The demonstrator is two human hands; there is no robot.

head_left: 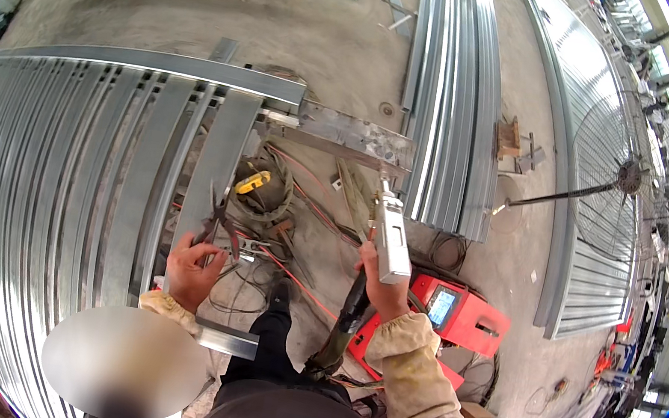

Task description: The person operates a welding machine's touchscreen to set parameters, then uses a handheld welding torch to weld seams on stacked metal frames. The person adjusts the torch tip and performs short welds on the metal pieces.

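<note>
My left hand (192, 271) is closed around a handle of dark pliers (218, 216), held over the metal strips with the jaws pointing away from me. My right hand (382, 290) grips a silver, box-bodied welding gun (392, 233) low on its body. The gun's narrow nozzle points away from me, close to the end of a grey metal beam (354, 135); whether they touch I cannot tell. A thick dark cable (348, 310) runs down below my right hand. Tan cuffs cover both wrists.
At left lies a large frame of galvanized strips (79, 180). Right of me stands a red machine (461, 314) with a screen. Cables and a bag with a yellow tool (253, 182) lie between. Further off are stacked metal profiles (454, 106) and a large fan (616, 178).
</note>
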